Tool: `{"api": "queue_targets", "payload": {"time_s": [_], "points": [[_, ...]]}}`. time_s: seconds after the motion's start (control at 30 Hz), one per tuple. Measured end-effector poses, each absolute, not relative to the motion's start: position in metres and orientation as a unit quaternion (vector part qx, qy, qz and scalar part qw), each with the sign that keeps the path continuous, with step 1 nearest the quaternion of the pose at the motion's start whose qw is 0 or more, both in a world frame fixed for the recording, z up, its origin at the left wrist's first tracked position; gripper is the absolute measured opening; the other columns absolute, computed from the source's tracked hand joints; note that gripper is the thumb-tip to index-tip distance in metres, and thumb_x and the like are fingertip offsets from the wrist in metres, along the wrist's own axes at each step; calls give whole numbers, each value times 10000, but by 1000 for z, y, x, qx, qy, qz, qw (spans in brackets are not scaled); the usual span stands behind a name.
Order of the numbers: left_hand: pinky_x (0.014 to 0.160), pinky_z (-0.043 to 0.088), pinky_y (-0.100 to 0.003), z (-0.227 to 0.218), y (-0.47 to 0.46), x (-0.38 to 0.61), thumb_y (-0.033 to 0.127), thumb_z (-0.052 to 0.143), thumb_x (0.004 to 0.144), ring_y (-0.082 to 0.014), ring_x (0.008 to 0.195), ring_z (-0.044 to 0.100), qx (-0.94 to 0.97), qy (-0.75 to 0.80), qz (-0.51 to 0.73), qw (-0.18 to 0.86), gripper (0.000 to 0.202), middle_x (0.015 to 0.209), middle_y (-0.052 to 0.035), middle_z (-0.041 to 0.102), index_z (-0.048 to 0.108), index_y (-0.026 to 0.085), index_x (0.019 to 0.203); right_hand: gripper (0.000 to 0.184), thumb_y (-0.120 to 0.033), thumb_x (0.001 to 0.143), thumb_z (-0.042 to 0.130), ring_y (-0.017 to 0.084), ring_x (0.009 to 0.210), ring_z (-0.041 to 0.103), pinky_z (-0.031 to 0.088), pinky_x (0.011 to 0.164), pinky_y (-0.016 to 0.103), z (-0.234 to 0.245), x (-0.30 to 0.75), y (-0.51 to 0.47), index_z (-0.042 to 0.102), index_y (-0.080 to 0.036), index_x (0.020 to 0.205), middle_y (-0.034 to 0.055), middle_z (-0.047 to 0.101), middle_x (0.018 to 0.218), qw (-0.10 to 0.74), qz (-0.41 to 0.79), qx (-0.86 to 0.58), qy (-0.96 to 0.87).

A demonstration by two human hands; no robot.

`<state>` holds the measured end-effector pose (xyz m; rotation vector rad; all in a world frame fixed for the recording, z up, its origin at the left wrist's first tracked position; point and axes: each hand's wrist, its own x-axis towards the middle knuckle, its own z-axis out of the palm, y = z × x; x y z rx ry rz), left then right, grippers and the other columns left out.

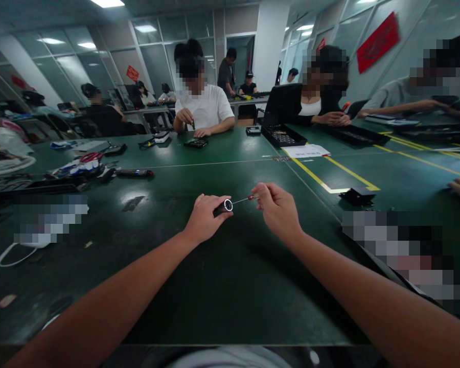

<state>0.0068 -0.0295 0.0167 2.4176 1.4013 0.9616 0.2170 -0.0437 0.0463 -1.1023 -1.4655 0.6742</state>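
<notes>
Between the thumb and fingers of my left hand is a small dark cylindrical piece with a bright silver ring at its end. Its ringed end faces right, and the rest is hidden in my palm. My right hand pinches a small screwdriver by its red handle. The thin metal shaft points left, with its tip at or very near the ringed end; I cannot tell whether they touch. Both hands are held over the middle of the green table.
Left lie a black marker-like tool, red-handled scissors or pliers and a white cable. A black bracket and a parts tray stand to the right. A person in white works across the table.
</notes>
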Motion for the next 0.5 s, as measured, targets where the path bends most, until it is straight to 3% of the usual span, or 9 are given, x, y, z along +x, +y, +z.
{"api": "queue_targets", "payload": {"time_s": [0.17, 0.37, 0.5], "points": [[1127, 334, -525, 16, -28, 6, 345, 690, 905, -245, 1118, 610, 810, 469, 340, 92, 375, 1185, -43, 700, 624, 263, 1265, 171, -337, 947, 477, 179, 725, 584, 449, 680, 325, 42, 219, -43, 622, -252, 979, -1, 628, 795, 572, 303, -431, -629], [1130, 317, -527, 15, -28, 6, 345, 697, 900, -249, 1132, 608, 813, 467, 336, 89, 373, 1182, -44, 704, 636, 278, 1262, 300, -452, 1004, 404, 175, 647, 547, 417, 646, 335, 43, 218, -44, 621, -253, 949, -8, 571, 709, 529, 261, -468, -658], [1139, 306, -535, 16, -29, 6, 333, 704, 895, -249, 1130, 609, 811, 468, 338, 91, 373, 1180, -43, 704, 637, 274, 1257, 182, -362, 974, 462, 185, 739, 588, 447, 720, 349, 42, 218, -42, 565, -254, 1078, 3, 619, 823, 546, 267, -461, -647]]}}
